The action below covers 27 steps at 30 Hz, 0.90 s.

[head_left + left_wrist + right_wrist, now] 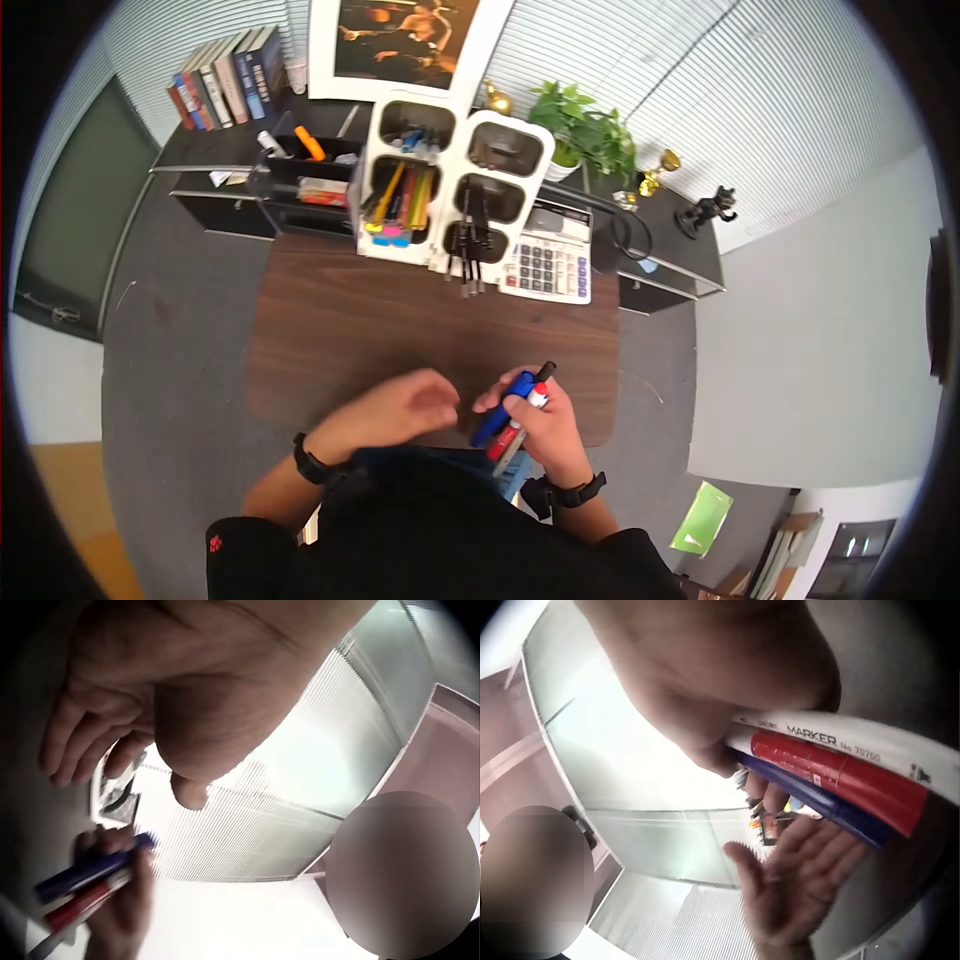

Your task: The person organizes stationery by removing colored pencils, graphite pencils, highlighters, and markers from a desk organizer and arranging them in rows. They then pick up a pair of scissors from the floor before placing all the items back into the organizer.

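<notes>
The right hand (545, 425) grips several markers in a bundle near the table's front edge: a blue one (496, 412), a red one (505, 440) and a white one with a black cap (545, 371). In the right wrist view the white marker (855, 742), red marker (840, 776) and blue marker (817, 799) lie side by side under the thumb. The left hand (405, 405) is just to the left of the bundle, apart from it and holding nothing, its fingers relaxed. The left wrist view shows its loosely bent fingers (82, 742).
A white organizer (400, 255) with pencils and black pens stands at the back of the wooden table (400, 320). Beside it lie a calculator (547, 268) and a dark pen holder (285, 180). Books (228, 85) and a plant (585, 125) stand behind.
</notes>
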Motion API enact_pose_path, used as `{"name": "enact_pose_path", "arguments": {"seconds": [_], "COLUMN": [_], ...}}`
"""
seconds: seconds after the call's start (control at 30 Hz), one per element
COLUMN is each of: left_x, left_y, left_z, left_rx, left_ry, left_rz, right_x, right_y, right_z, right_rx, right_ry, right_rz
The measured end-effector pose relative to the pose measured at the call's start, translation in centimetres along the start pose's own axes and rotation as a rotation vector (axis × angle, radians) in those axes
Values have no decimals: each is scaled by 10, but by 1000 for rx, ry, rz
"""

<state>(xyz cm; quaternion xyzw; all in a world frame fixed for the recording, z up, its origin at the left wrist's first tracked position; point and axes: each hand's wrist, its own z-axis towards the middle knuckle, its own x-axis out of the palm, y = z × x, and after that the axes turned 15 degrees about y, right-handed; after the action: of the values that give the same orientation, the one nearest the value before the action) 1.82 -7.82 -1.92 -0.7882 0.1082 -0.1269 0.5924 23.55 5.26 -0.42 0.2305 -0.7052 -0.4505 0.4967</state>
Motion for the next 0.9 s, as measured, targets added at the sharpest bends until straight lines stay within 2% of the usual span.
{"name": "enact_pose_path", "arguments": {"seconds": [0.03, 0.1, 0.13, 0.17, 0.2, 0.23, 0.3, 0.37, 0.43, 0.5, 0.57, 0.6, 0.67, 0.7, 0.77, 0.8, 0.83, 0.9], "left_x": [13, 30, 32, 29, 24, 17, 3, 1, -5, -5, -4, -4, -3, -2, -4, -6, -9, -9], "left_y": [27, 6, -4, -16, -26, -32, -37, -39, -35, -26, -18, -13, -9, -9, -9, -7, -7, -7], "left_z": [14, 32, 38, 45, 52, 61, 80, 94, 108, 120, 129, 133, 132, 133, 131, 131, 131, 129], "left_rx": [69, 273, 286, 330, 369, 386, 137, 176, 160, 165, 190, 173, 151, 133, 63, 48, 37, 66], "left_ry": [80, 146, 150, 117, 73, 56, 460, 462, 558, 561, 596, 637, 655, 674, 708, 701, 690, 702], "left_rz": [-243, -433, -433, -146, 143, 147, -279, -314, -308, -328, -373, -418, -429, -434, -412, -365, -315, -376], "right_x": [11, 22, 27, 34, 46, 43, 31, 14, 1, -10, -28, -33, -37, -38, -37, -38, -37, -33], "right_y": [8, 13, 16, 19, 26, 31, 37, 37, 39, 38, 41, 42, 40, 37, 30, 26, 27, 33], "right_z": [2, 9, 16, 23, 28, 31, 36, 34, 25, 11, -10, -16, -27, -28, -30, -27, -25, -19], "right_rx": [-37, -61, -114, -167, -146, -149, -157, -191, -168, -195, 27, 28, 42, 43, 42, 5, -10, 44], "right_ry": [47, 5, -10, -18, -144, -127, -263, -241, -248, -297, -261, -270, -244, -278, -386, -376, -417, -293], "right_rz": [-73, -164, -326, -488, -436, -453, -470, -380, -563, -560, -703, -700, -953, -945, -685, -611, -604, -527]}}
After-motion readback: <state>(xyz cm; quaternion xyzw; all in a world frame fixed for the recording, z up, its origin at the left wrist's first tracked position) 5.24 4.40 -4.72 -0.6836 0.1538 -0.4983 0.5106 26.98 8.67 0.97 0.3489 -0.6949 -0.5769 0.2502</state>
